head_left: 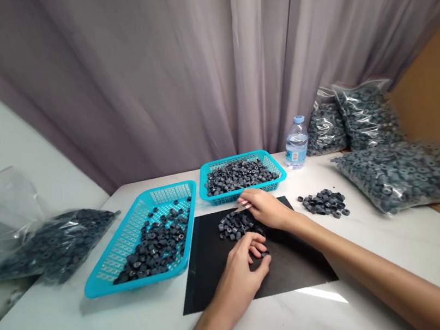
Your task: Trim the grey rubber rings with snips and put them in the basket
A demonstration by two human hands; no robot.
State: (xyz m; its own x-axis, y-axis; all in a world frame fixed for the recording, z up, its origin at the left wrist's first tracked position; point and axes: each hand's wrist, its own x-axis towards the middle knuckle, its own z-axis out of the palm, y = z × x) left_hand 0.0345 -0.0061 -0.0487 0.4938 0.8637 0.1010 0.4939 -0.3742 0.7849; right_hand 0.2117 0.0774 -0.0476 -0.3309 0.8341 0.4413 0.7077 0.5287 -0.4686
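A heap of small dark grey ring-shaped pieces [231, 228] lies on a black mat [206, 269] in front of me. My left hand [245, 263] rests over the near side of the heap with curled fingers. One small dark grey ring [265, 254] shows between its thumb and fingertips. At the heap's far side is my right hand [265, 208], its fingers pinched on a thin, light-coloured pointed blade [241, 208]. The blade's tip points left, above the pieces. Part of the heap is hidden behind both hands.
Blue baskets of similar pieces stand left [146, 282] and behind the mat [244, 191]. A loose pile [325, 203] lies to the right. Beyond are a water bottle [296, 145] and filled plastic bags [411, 175]. Another bag [58, 244] sits far left.
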